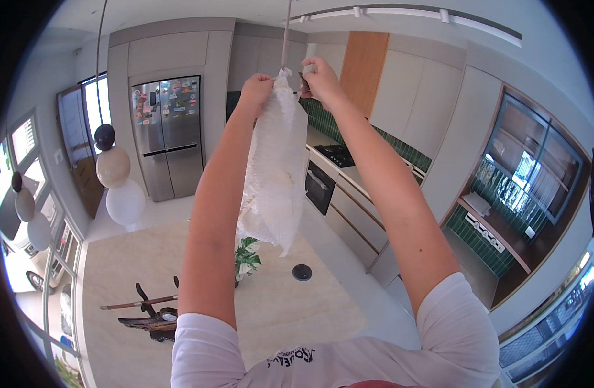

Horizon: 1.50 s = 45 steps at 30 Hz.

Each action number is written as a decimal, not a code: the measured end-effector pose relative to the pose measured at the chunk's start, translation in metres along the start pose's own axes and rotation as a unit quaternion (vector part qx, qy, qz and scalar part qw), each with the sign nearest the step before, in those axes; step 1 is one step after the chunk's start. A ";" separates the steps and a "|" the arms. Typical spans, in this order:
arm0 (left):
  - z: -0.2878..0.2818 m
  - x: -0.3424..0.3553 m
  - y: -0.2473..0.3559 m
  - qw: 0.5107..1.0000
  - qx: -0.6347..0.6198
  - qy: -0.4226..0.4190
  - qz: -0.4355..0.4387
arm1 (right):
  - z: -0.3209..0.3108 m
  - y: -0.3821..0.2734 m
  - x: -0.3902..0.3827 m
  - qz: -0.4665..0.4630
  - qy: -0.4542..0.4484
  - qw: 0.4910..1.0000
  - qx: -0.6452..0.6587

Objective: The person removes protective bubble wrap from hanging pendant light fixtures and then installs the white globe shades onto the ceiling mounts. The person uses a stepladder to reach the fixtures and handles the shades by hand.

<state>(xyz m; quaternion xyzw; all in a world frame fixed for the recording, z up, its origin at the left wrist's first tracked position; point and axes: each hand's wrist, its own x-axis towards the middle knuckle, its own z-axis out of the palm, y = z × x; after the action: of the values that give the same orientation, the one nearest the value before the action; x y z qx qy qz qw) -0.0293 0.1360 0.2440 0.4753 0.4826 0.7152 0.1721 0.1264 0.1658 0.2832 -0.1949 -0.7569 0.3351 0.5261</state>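
Observation:
A long sheet of white translucent wrapping (274,174) hangs from a thin cord (285,39) and covers whatever is inside it. Both my arms are raised to its top. My left hand (258,90) pinches the upper edge of the wrapping on the left side. My right hand (319,83) is just right of the gathered top, fingers curled around something small and dark that I cannot make out.
Below lie a stone island (329,310), dark tools (145,317), a plant (245,262) and a black disc (301,272). Pendant lamps (116,174) hang left. Behind are a fridge (167,129), a cooktop (332,155) and cabinets (426,103); glass doors (51,278) stand far left.

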 end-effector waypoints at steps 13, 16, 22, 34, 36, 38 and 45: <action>0.001 -0.008 0.003 0.990 -0.128 -0.039 -0.055 | 0.005 0.014 0.007 -0.096 -0.162 0.978 -0.093; 0.002 -0.009 0.003 0.986 -0.136 -0.072 -0.068 | 0.001 0.015 0.005 -0.051 -0.186 0.980 -0.048; 0.000 -0.016 0.008 0.979 -0.144 -0.112 -0.091 | -0.002 0.023 0.014 0.001 -0.227 0.971 -0.081; -0.006 -0.035 0.008 0.982 0.073 -0.170 0.032 | 0.004 0.012 0.007 -0.223 -0.083 0.864 -0.444; -0.006 -0.031 0.001 0.983 0.095 -0.148 0.054 | 0.004 0.008 0.002 -0.229 -0.083 0.845 -0.476; -0.003 -0.027 -0.004 0.984 0.119 -0.116 0.067 | 0.003 0.004 -0.002 -0.221 -0.076 0.836 -0.497; 0.007 -0.023 -0.011 0.960 0.231 -0.016 0.155 | -0.001 0.003 -0.006 -0.215 -0.068 0.827 -0.514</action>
<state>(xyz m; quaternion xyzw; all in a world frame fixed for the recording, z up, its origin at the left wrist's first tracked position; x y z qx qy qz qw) -0.0143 0.1285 0.2230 0.5826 0.5522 0.5944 -0.0475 0.1293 0.1647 0.2776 -0.2464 -0.8765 -0.2118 0.3553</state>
